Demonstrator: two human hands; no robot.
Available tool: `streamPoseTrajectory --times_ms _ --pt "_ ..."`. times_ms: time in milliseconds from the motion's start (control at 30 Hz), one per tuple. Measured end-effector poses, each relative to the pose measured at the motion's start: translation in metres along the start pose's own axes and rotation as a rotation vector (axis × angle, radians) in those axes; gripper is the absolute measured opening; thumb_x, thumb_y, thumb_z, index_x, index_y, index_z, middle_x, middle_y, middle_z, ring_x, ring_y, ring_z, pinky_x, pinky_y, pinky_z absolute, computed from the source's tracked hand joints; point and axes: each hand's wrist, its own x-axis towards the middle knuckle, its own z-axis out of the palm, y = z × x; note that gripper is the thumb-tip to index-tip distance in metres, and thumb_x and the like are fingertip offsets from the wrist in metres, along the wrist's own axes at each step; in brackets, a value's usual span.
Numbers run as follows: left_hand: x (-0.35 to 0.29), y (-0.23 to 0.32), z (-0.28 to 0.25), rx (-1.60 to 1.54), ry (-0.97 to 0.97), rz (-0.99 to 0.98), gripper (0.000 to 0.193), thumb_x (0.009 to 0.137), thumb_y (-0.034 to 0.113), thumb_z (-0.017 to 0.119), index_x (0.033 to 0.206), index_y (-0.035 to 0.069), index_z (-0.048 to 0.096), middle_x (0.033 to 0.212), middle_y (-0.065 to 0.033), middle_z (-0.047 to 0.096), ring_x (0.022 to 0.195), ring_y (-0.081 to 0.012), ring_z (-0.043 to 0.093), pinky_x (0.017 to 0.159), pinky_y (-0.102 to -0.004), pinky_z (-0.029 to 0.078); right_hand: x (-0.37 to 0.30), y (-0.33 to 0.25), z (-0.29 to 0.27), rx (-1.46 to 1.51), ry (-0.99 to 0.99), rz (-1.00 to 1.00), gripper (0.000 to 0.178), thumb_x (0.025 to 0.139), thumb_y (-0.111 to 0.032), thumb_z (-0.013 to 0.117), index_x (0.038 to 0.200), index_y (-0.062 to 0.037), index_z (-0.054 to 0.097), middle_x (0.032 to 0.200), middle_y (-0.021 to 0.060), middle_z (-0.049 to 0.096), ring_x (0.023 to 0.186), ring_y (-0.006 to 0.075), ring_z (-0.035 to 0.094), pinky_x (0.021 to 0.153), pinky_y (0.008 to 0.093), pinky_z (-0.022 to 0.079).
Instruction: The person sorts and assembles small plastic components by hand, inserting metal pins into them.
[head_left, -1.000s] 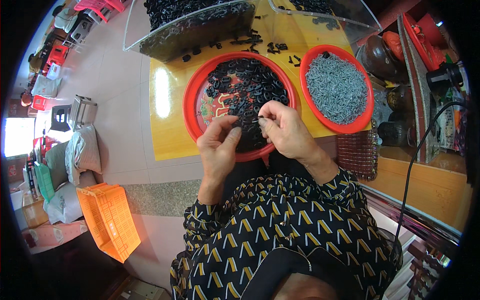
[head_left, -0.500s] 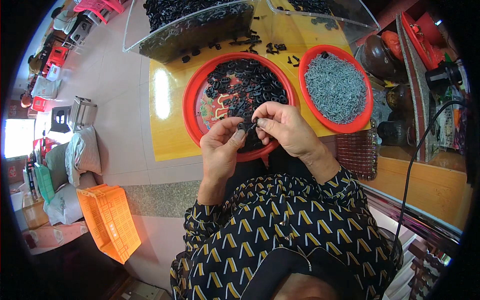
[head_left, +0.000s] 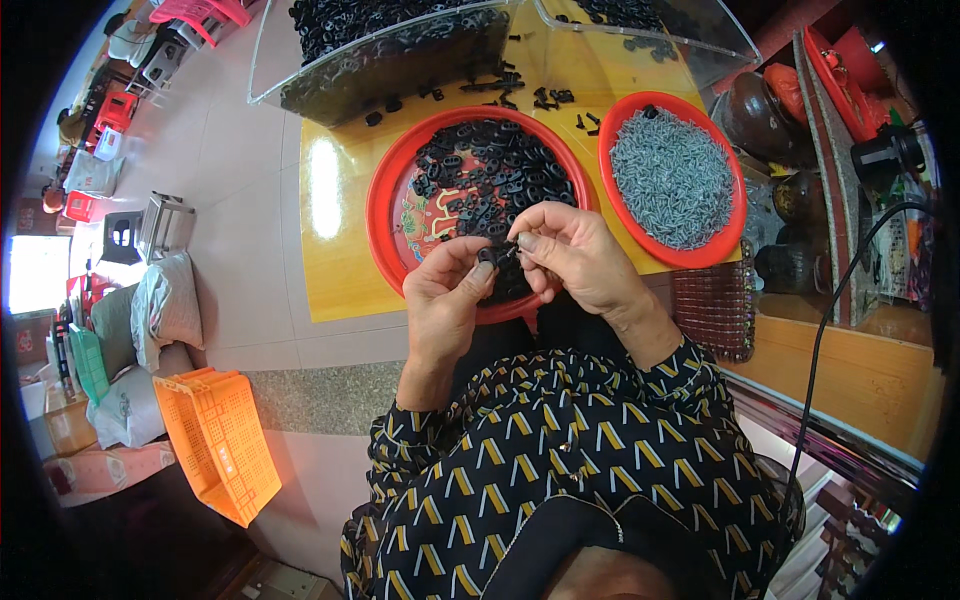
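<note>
My left hand [head_left: 446,295] pinches a small black plastic part [head_left: 487,256] between thumb and forefinger. Close beside it, the thumb and forefinger of my right hand [head_left: 582,262] are pressed together on a tiny piece, perhaps a screw; the fingertips hide most of it. Both hands meet over the near rim of a round red tray [head_left: 384,225]. Many loose black plastic parts [head_left: 535,175] lie in that tray, over a printed bottom. To its right stands an oval-looking red tray [head_left: 737,215] full of silver screws [head_left: 672,178], with one black piece on top.
Clear plastic bins [head_left: 390,60] heaped with black parts stand at the back of the yellow table [head_left: 335,270]. Loose black pieces [head_left: 503,88] are scattered before them. On the right, a black cable [head_left: 822,330] hangs by a shelf. An orange crate [head_left: 222,445] is at the lower left.
My fingertips have shifted slightly; my right hand's fingers have turned a little around the tiny piece. The black part stays in my left hand. The trays look unchanged.
</note>
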Motion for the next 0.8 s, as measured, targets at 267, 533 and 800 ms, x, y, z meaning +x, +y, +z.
streamPoseTrajectory --times_ms 267,533,800 --pt "0.0006 -0.0017 0.0010 -0.011 -0.007 0.007 0.021 0.079 -0.002 0.056 0.099 -0.005 0.053 0.079 -0.0045 0.057 0.065 -0.0078 0.050 0.059 -0.0184 0.041 -0.0008 0.0053 -0.0008 0.203 -0.020 -0.063 0.009 0.081 -0.002 0.052 0.088 0.0033 0.054 0.070 0.0054 0.055 0.062 0.0104 0.056 0.054 0.0205 0.049" --pt "-0.0004 0.0008 0.0013 -0.055 -0.041 -0.005 0.022 0.079 -0.001 0.056 0.100 -0.005 0.053 0.077 -0.0048 0.056 0.063 -0.0089 0.050 0.056 -0.0192 0.039 -0.0022 0.0041 0.0008 0.083 0.072 -0.049 0.008 0.078 0.000 0.054 0.086 0.0017 0.054 0.071 0.0030 0.053 0.060 0.0084 0.054 0.053 0.0188 0.047" --pt "-0.0012 0.0012 0.0021 -0.064 -0.079 0.021 0.024 0.078 -0.001 0.057 0.102 -0.005 0.054 0.078 -0.0053 0.057 0.063 -0.0088 0.049 0.056 -0.0189 0.039 -0.0031 0.0016 0.0022 -0.122 0.053 -0.073 0.010 0.078 0.000 0.053 0.088 0.0018 0.057 0.072 0.0023 0.055 0.061 0.0059 0.054 0.053 0.0181 0.047"
